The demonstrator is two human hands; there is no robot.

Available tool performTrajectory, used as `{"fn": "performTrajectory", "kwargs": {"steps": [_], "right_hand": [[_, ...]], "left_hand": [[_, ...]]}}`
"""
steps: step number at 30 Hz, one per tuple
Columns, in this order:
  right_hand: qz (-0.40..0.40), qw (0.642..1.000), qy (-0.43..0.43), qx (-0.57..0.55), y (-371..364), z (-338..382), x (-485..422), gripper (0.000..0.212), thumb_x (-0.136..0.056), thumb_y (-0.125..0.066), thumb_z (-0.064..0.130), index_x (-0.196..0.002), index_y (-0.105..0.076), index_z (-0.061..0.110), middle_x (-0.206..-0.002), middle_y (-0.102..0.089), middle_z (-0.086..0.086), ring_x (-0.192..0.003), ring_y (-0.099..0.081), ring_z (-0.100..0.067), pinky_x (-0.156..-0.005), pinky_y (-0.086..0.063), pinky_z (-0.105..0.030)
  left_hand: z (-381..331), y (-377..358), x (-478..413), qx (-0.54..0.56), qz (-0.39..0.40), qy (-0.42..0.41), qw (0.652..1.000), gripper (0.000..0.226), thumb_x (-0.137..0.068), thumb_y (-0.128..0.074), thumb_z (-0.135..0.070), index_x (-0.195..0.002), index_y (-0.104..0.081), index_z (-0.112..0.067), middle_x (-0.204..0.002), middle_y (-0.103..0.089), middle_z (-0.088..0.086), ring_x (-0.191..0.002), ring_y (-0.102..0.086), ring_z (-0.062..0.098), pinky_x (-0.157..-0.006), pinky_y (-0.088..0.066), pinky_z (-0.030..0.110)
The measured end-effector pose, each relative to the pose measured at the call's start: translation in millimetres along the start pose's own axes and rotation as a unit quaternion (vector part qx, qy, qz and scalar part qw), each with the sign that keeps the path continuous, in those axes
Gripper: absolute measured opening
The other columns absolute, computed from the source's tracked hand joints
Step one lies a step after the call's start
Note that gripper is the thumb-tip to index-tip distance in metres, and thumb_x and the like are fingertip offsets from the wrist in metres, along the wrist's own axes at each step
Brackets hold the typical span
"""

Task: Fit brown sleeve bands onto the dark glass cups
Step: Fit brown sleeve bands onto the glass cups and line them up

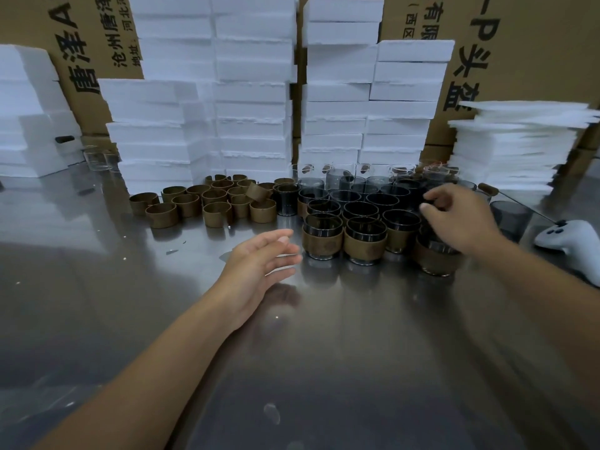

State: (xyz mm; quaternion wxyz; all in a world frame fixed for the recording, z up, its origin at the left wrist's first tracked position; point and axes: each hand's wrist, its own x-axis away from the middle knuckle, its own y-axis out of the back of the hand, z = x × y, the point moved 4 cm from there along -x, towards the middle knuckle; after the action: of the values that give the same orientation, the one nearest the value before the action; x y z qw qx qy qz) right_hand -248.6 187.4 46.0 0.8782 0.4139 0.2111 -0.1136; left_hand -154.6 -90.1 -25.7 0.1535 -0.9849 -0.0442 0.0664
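Observation:
Several loose brown sleeve bands (190, 204) stand in a cluster on the steel table, left of centre. To their right stand several dark glass cups (360, 209); the front row wears brown bands (322, 243). My left hand (259, 264) hovers just above the table left of the front banded cups, fingers straight and holding nothing. My right hand (457, 219) is blurred above the right end of the cups, fingers loosely curled with thumb and fingers apart, nothing visibly gripped. A banded cup (436, 259) stands directly below its palm.
Stacks of white foam boxes (250, 92) and cardboard cartons line the back of the steel table (324, 352). Thin foam sheets (516, 147) are piled at the right. A white controller (571, 238) lies near the right edge, beside an unbanded dark cup (511, 217).

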Motion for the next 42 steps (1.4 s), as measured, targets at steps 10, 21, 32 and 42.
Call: {"fn": "performTrajectory", "kwargs": {"steps": [10, 21, 32, 42], "right_hand": [[0.088, 0.982, -0.169, 0.022, -4, -38, -22, 0.028, -0.094, -0.06, 0.024, -0.115, -0.066, 0.006, -0.126, -0.061, -0.015, -0.102, -0.055, -0.027, -0.084, -0.043, -0.032], [0.053, 0.976, -0.201, -0.056, -7, -30, -18, 0.023, -0.09, -0.065, 0.023, -0.08, -0.059, 0.004, -0.105, -0.064, -0.025, -0.104, -0.059, -0.039, -0.089, -0.045, -0.042], [-0.109, 0.978, 0.011, -0.178, 25, 27, 13, 0.018, -0.098, -0.053, 0.028, -0.097, -0.043, 0.012, -0.076, -0.043, 0.01, -0.068, -0.041, -0.008, -0.059, -0.031, -0.022], [0.007, 0.933, 0.032, -0.36, -29, 120, 102, 0.019, -0.096, -0.054, 0.024, -0.11, -0.042, 0.025, -0.108, -0.056, 0.003, -0.102, -0.057, -0.015, -0.086, -0.05, -0.029]], "left_hand": [[2, -1, -4, -0.004, 0.014, 0.002, 1.0, 0.016, -0.094, -0.054, -0.015, -0.106, -0.064, -0.014, -0.074, -0.071, -0.002, -0.075, -0.069, 0.013, -0.071, -0.055, 0.024], [4, 0, -5, -0.013, 0.012, -0.002, 1.0, 0.017, -0.093, -0.055, -0.016, -0.107, -0.064, -0.015, -0.075, -0.071, -0.001, -0.075, -0.07, 0.013, -0.068, -0.055, 0.022], [-2, 2, 5, -0.028, -0.009, -0.01, 1.0, 0.016, -0.094, -0.054, -0.015, -0.105, -0.065, -0.017, -0.074, -0.071, -0.004, -0.076, -0.07, 0.011, -0.068, -0.054, 0.022], [-18, 1, 25, -0.047, -0.052, -0.038, 0.997, 0.018, -0.089, -0.058, -0.031, -0.104, -0.066, -0.025, -0.101, -0.073, -0.004, -0.101, -0.067, 0.011, -0.082, -0.05, 0.026]]}}
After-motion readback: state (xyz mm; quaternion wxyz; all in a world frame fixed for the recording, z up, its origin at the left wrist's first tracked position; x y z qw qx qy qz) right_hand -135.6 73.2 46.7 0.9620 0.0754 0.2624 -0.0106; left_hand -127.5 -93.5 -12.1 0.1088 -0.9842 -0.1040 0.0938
